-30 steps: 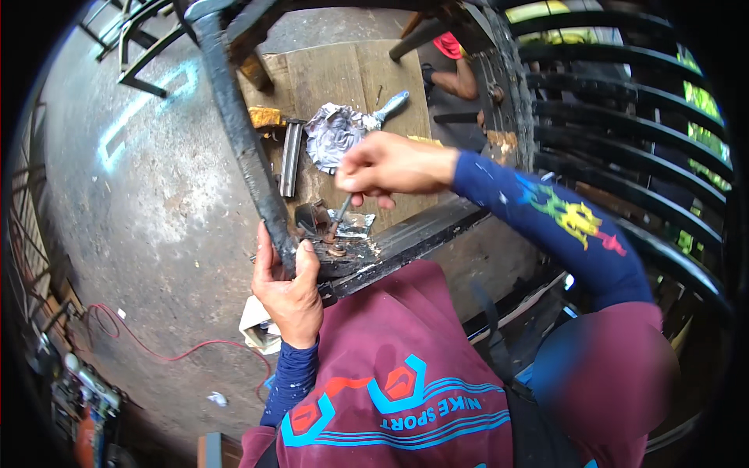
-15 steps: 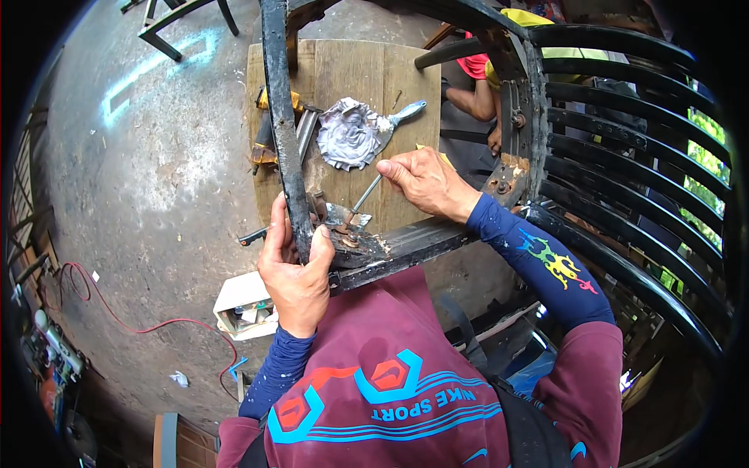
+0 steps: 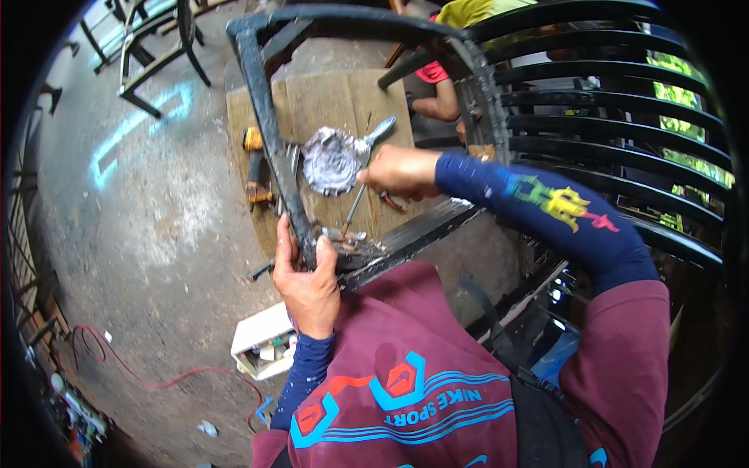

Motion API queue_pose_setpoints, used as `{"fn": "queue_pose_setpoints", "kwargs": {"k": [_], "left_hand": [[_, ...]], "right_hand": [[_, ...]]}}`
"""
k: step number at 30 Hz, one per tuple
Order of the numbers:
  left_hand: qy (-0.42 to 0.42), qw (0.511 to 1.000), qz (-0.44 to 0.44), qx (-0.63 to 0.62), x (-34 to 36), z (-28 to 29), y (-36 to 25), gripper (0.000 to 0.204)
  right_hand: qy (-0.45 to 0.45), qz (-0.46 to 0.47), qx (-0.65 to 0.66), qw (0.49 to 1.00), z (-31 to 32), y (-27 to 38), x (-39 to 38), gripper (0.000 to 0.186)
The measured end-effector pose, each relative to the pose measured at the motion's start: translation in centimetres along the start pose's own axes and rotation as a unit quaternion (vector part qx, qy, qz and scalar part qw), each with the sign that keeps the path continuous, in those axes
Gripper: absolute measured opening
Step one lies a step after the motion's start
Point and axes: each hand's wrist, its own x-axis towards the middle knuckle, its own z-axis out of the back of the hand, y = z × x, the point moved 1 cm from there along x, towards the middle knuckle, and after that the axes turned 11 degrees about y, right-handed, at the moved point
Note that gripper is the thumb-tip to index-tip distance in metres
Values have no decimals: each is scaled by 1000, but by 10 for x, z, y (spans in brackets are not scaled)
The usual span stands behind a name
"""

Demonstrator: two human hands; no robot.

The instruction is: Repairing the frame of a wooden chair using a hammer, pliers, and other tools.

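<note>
A black wooden chair frame (image 3: 277,144), worn and chipped, stands before me over a wooden tabletop. My left hand (image 3: 308,288) is closed around its near-left corner, thumb on top and fingers on the outer side. My right hand (image 3: 399,171), blurred and closed, grips a screwdriver (image 3: 353,209); its handle is hidden in the fist. The thin metal shaft slants down to the inside of that corner, where a metal plate (image 3: 343,234) and chipped wood show. Beyond the hand lie a crumpled grey-white rag (image 3: 329,160) and a blue-handled scraper (image 3: 381,130).
A yellow-black power drill (image 3: 254,168) lies left on the wooden tabletop (image 3: 300,93). Black slats (image 3: 593,101) extend to the right. A co-worker's arm (image 3: 441,103) shows behind the frame. On the floor are a white open box (image 3: 261,339) and a red hose (image 3: 168,382).
My right hand has risen and turned over the screwdriver, its elbow swinging outward. The shaft stands steeper. The view has shifted, and the left hand still holds the corner.
</note>
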Motion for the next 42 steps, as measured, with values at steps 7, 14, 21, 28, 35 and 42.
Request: {"fn": "queue_pose_setpoints", "kwargs": {"k": [7, 14, 21, 28, 35, 42], "left_hand": [[4, 1000, 9, -6, 0, 2, 3, 64], [139, 987, 7, 82, -2, 20, -8, 78], [0, 950, -229, 215, 115, 52, -68, 90], [144, 866, -211, 430, 323, 20, -171, 88], [291, 714, -68, 633, 351, -5, -189, 100], [352, 770, 122, 518, 371, -10, -186, 98]], "right_hand": [[-138, 274, 12, 952, -17, -29, 3, 22], [-125, 284, -211, 927, 6, -21, 25, 35], [-10, 167, 88, 982, 3, -17, 5, 36], [-251, 128, 105, 954, -45, -18, -3, 31], [-376, 70, 105, 918, -59, -15, 6, 30], [-404, 102, 110, 902, -69, -15, -19, 34]]}}
